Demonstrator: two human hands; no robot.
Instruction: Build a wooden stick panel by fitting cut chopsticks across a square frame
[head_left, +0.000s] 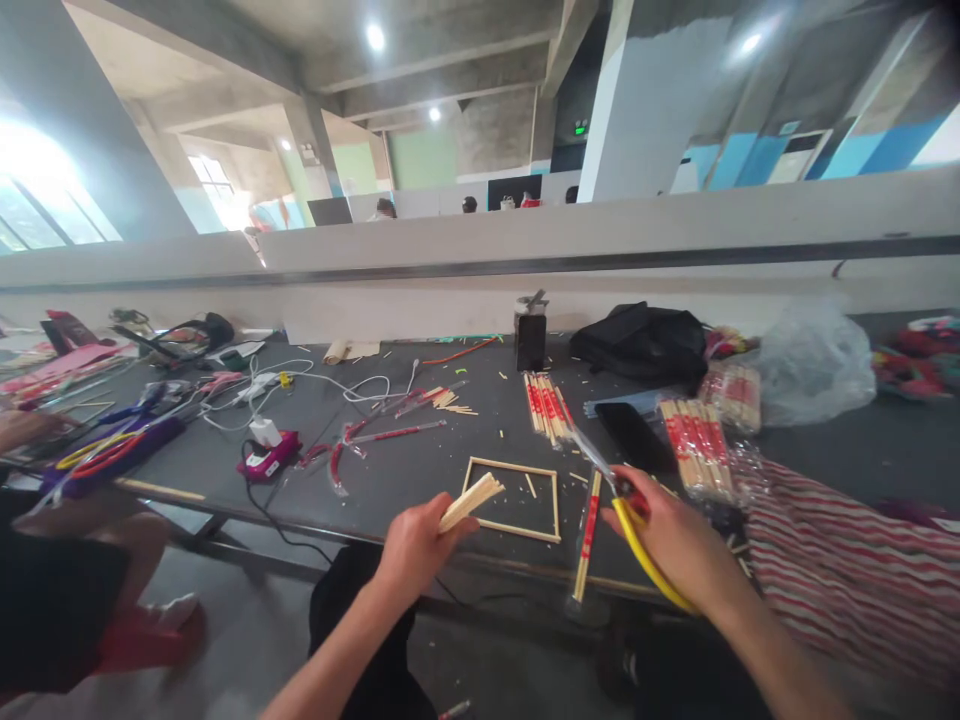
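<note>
My left hand [424,540] is closed around a bundle of pale wooden chopsticks [471,502], held just over the table's front edge. In my right hand [664,525] is a pair of scissors [596,455] with yellow handles, its blades pointing away toward the back left. A rectangular frame of thin wooden sticks [556,500] lies flat between my hands, with a few loose bits inside it. Beside the right hand, a red-wrapped pair of chopsticks [589,540] reaches over the table edge. More wrapped chopsticks [549,412] lie beyond the blades.
Another bundle of wrapped chopsticks [696,450], a black phone [636,436] and a striped cloth [847,560] are on the right. A black bag [641,340] sits behind them. Torn wrappers, white cables and a purple power strip [271,458] spread leftward, where another person's hand [30,428] works.
</note>
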